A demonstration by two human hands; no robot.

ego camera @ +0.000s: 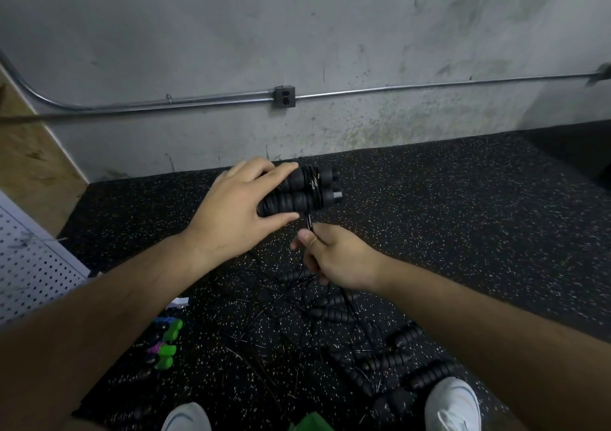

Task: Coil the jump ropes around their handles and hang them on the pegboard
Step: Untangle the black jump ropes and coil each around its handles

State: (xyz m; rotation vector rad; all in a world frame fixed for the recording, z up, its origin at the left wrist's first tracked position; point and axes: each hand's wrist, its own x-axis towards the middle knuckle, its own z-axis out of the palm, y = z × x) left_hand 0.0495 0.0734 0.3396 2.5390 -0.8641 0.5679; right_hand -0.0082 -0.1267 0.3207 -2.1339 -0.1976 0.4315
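Lying crosswise, the paired handles point(297, 199) were gripped by the left hand point(234, 206) — the rope point(309, 223), dropping just below, was pinched by the nearer right hand point(337, 255).

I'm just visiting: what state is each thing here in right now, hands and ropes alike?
left hand: gripping both black handles.
black handles: side by side, a few turns of cord wound on.
cord: stretched down to the right hand.
right hand: pinching the cord.
floor ropes: loose, tangled.
green-handled ropes: lying on the floor.
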